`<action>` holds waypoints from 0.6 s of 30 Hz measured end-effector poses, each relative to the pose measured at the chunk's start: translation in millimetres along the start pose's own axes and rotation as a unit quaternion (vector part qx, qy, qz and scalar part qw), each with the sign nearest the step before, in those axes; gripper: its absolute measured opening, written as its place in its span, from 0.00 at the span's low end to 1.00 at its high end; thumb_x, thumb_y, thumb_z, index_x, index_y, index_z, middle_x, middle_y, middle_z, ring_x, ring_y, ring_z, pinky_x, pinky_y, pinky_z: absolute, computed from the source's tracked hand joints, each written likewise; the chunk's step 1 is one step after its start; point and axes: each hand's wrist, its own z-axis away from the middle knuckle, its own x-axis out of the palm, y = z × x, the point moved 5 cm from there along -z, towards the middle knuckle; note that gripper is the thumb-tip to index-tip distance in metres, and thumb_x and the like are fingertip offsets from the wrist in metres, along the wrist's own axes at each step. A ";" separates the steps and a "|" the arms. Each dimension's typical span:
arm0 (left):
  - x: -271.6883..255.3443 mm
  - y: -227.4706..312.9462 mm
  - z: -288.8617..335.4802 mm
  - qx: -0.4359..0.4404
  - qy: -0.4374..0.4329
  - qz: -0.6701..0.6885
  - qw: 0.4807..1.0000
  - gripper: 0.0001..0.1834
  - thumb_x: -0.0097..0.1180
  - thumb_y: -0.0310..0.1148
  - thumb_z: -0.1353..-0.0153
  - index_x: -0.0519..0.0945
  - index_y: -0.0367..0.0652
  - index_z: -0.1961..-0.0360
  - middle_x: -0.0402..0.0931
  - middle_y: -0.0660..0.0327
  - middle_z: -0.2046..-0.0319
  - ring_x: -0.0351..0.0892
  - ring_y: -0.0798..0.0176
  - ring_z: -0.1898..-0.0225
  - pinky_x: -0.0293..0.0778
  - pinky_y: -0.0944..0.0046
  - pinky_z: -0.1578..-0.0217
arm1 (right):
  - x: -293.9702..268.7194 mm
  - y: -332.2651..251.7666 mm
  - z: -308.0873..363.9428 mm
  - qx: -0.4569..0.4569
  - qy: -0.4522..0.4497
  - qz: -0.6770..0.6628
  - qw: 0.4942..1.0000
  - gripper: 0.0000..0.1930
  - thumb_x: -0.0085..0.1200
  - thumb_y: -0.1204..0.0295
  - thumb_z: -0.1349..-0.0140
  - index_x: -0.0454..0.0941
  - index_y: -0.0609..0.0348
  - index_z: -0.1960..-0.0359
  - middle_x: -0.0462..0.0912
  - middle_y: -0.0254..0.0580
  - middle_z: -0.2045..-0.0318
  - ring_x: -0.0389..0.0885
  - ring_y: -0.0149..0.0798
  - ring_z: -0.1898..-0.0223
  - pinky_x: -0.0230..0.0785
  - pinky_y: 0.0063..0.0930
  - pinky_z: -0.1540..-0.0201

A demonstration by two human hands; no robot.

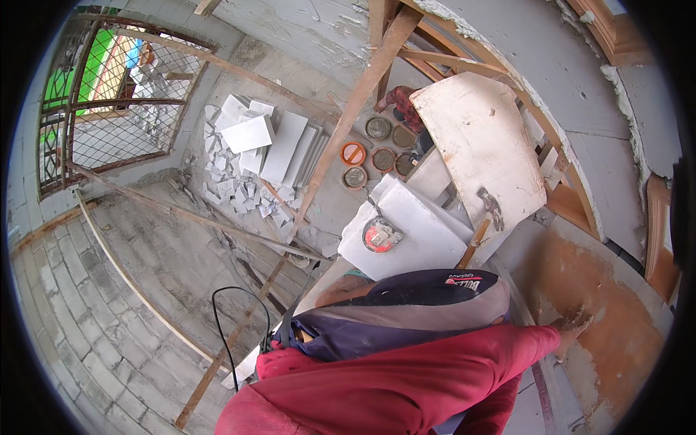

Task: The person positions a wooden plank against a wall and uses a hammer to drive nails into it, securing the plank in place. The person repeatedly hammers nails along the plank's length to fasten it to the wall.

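Observation:
My right hand (pixel 573 331) reaches out past the end of a red sleeve. Its fingers look stretched out and apart, close to a brown-stained, plastered surface (pixel 627 341); whether they touch it I cannot tell. Nothing shows in the fingers. Beside the hand runs a narrow pale ledge (pixel 516 290). Below it a dark red strip (pixel 544 399) stands partly behind my sleeve. My left hand is out of sight. Ahead of my dark shorts, a white block slab (pixel 428 250) bears a round red tub (pixel 382 235) smeared with grey mortar.
Wooden poles (pixel 355 116) cross the space. A stained board (pixel 482 138) rises at right. On the floor below stand white blocks (pixel 284 145), rubble (pixel 225 190) and several round tubs (pixel 378 128). A co-worker's plaid sleeve (pixel 406 104) reaches toward them. A black cable (pixel 217 319) loops at left.

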 end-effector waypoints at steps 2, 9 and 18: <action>-10.1 -0.2 -0.2 -0.007 0.007 0.010 1.000 0.65 0.80 0.46 0.54 0.55 0.37 0.20 0.55 0.40 0.22 0.50 0.41 0.19 0.50 0.45 0.20 | 6.1 0.9 -5.1 0.014 0.015 -0.007 1.000 0.60 0.68 0.44 0.38 0.37 0.40 0.15 0.28 0.36 0.15 0.21 0.47 0.17 0.19 0.60 0.19; -32.2 2.6 -0.1 -0.021 0.032 0.039 0.999 0.62 0.79 0.46 0.52 0.57 0.38 0.21 0.57 0.40 0.23 0.53 0.41 0.20 0.52 0.45 0.21 | 35.0 -10.8 -23.2 0.046 0.058 -0.066 0.995 0.57 0.66 0.45 0.36 0.40 0.43 0.16 0.33 0.39 0.17 0.26 0.47 0.19 0.24 0.59 0.21; -48.7 3.6 -4.4 -0.045 0.060 0.078 0.994 0.58 0.77 0.45 0.50 0.60 0.38 0.22 0.60 0.41 0.25 0.56 0.41 0.22 0.55 0.45 0.22 | 73.8 -30.9 -61.0 0.028 0.111 -0.314 0.942 0.53 0.64 0.45 0.35 0.43 0.45 0.18 0.38 0.41 0.20 0.33 0.48 0.22 0.30 0.57 0.23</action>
